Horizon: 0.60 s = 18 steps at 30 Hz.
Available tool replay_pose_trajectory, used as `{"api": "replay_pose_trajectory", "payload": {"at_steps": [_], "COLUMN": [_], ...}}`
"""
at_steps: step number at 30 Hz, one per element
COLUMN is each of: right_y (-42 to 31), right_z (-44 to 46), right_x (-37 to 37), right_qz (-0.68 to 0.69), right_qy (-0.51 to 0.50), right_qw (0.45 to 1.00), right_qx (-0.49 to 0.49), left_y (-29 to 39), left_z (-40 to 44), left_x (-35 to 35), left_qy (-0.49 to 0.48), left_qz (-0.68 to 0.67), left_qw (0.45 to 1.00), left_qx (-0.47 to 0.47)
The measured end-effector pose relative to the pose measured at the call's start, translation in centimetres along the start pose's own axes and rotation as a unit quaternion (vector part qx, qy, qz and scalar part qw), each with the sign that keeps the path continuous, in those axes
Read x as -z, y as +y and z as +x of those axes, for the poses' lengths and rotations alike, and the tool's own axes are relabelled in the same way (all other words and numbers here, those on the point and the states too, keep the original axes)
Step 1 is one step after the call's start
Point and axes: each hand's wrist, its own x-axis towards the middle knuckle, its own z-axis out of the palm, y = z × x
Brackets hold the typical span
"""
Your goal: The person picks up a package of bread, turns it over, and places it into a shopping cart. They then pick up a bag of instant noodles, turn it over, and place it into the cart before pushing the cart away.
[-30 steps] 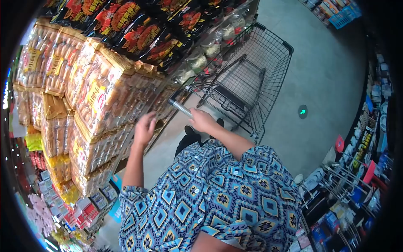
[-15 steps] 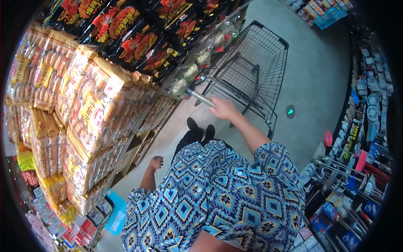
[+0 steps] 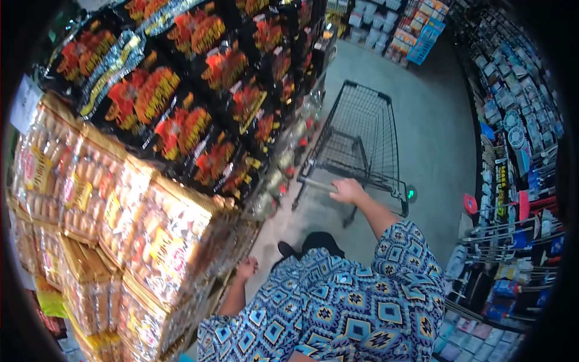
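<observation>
My right hand (image 3: 348, 190) is wrapped around the handle bar (image 3: 318, 183) of a black wire shopping cart (image 3: 389, 130). The cart stands ahead of me on the grey floor, and no goods show in its basket. Down at my left side hangs my left hand (image 3: 247, 266), its fingers loosely bent and apart, with nothing in them. It is nearest to a stack of clear-wrapped bread packs (image 3: 172, 241) with yellow labels. Above and beyond that stack, black bags (image 3: 199, 130) with red and orange pictures fill the display.
Along the left display's base runs a row of wrapped greenish items (image 3: 283, 161), blurred. To the right, a long shelf holds hanging household goods (image 3: 518, 199). Another shelf with a blue basket (image 3: 426, 41) stands at the far end. A green arrow (image 3: 411, 193) shines on the floor.
My view has tilted up and shifted, so more of the black bags and the aisle ahead show. My feet have stepped. The cart and my right hand on its handle have moved along.
</observation>
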Motion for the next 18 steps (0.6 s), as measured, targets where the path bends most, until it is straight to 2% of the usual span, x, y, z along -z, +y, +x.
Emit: {"api": "replay_pose_trajectory", "payload": {"at_steps": [2,8,9,11,14,15,16,18], "right_y": [0.8,2.2,1.9,2.3,3.0,4.7,4.5,3.7], "right_z": [0.9,3.1,3.1,3.9,5.3,6.7,7.0,7.5], "right_x": [0.5,2.0,3.0,3.3,3.8,1.6,2.7,4.8], "right_qz": [0.002,0.034,0.035,0.043,0.065,0.086,0.111,0.132], "right_qy": [0.007,0.011,0.001,-0.021,-0.036,-0.021,-0.069,-0.082], "right_qw": [1.0,0.999,0.999,0.999,0.997,0.994,0.99,0.985], "right_qx": [0.006,0.011,0.002,0.005,0.022,0.056,0.047,0.07], "left_y": [-0.3,1.7,1.3,-0.4,3.5,4.6,6.3,9.9], "left_z": [-0.1,-2.8,-2.2,-0.5,-0.1,0.3,0.6,1.1], "left_x": [0.4,-0.1,0.0,0.0,-1.6,-2.1,-3.2,-5.7], "left_qy": [-0.014,0.025,0.034,-0.055,-0.061,-0.071,-0.063,0.041], "left_qz": [0.004,0.006,0.0,0.177,0.228,0.211,0.203,-0.049], "left_qw": [0.999,0.986,0.987,0.981,0.97,0.974,0.976,0.989], "left_qx": [0.03,0.163,0.157,0.051,0.052,0.044,0.044,0.136]}}
